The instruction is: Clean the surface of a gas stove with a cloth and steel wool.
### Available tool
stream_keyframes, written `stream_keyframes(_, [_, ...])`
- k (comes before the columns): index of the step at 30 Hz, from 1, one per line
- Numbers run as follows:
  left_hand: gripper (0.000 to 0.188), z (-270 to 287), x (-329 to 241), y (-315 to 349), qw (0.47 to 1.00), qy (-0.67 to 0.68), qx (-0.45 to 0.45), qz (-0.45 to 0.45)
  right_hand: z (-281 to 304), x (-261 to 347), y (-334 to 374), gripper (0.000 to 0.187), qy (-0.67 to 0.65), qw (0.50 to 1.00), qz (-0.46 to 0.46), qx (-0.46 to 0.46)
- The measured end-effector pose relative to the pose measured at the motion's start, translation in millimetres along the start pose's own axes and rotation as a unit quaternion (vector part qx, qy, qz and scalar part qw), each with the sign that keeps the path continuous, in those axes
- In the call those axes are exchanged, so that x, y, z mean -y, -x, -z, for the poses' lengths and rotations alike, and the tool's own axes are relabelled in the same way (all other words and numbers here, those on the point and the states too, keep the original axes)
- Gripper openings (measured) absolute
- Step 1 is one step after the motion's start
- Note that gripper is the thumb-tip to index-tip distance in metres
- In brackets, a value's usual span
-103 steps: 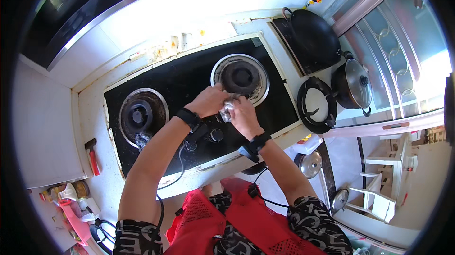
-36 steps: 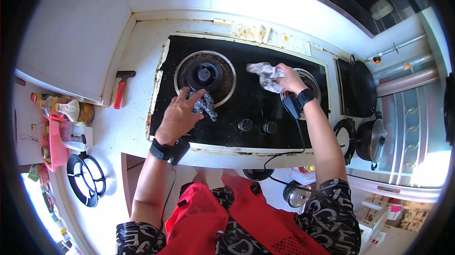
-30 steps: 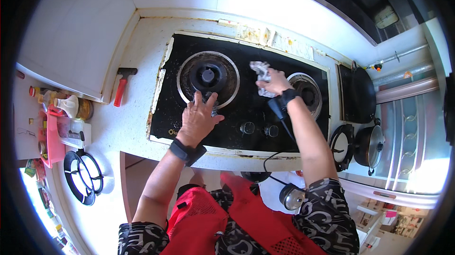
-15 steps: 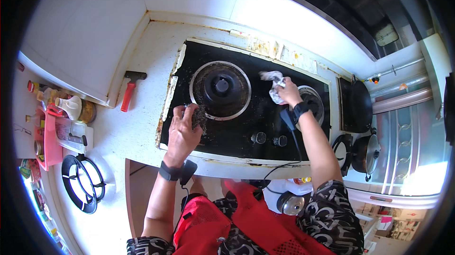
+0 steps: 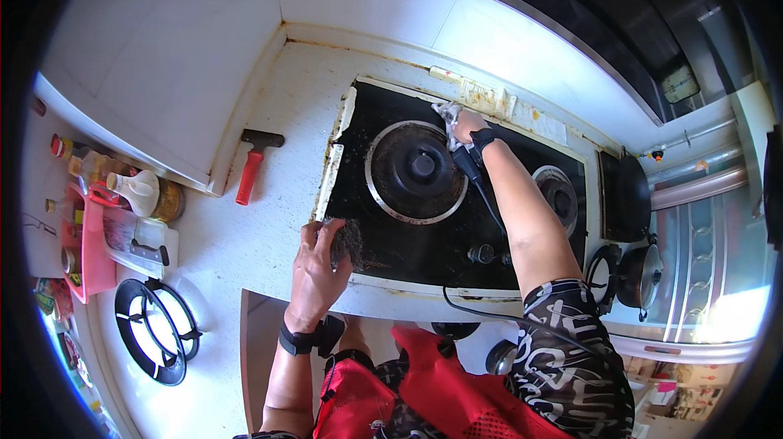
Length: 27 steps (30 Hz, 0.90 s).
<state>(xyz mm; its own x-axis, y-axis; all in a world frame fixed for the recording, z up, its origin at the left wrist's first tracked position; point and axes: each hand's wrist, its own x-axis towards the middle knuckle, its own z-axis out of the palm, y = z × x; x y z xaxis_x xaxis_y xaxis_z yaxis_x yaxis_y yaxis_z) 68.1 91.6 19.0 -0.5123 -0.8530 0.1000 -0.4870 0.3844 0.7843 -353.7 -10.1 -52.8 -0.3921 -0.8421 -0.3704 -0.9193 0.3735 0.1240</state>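
Note:
My left hand (image 5: 318, 282) is closed around a dark steel wool scrubber (image 5: 351, 245) at the front left edge of a black glass cooktop (image 5: 391, 258). Behind the left burner (image 5: 421, 165), near the cooktop's back edge, my right hand (image 5: 470, 126) grips a crumpled white and grey cloth (image 5: 446, 114) pressed on the glass. Its fingers are partly hidden by the cloth and wrist. My right forearm passes over the glass between the left burner and the right burner (image 5: 557, 197), partly covering the control knobs (image 5: 481, 254). Neither burner carries a pot support.
A red-handled scraper (image 5: 251, 170) and a black pot support (image 5: 155, 330) lie on the left counter. Beyond are a pink basket (image 5: 98, 247), a knife (image 5: 149, 252) and several bottles (image 5: 137, 188). A wok (image 5: 626, 196) and a lidded pot (image 5: 640, 276) stand right. A cable hangs from my right wrist.
My right hand has swept the cloth left and back, from beside the right burner to behind the left one. My left hand has shifted the steel wool left and nearer. The view has shifted.

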Motion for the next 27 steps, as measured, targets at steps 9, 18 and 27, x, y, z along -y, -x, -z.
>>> stream_keyframes(9, [0.056,7,16,-1,1.000,-0.006,0.009,-0.007,43,81,5,0.027,-0.047,0.992,0.091,-0.078])
stream_keyframes(18, [0.054,8,17,4,1.000,0.000,0.019,-0.005,10,159,-25,0.025,-0.067,0.945,0.242,-0.208])
stream_keyframes(27, [0.050,31,17,-3,0.998,0.009,-0.068,-0.004,-17,198,66,0.024,0.006,0.897,0.351,-0.268])
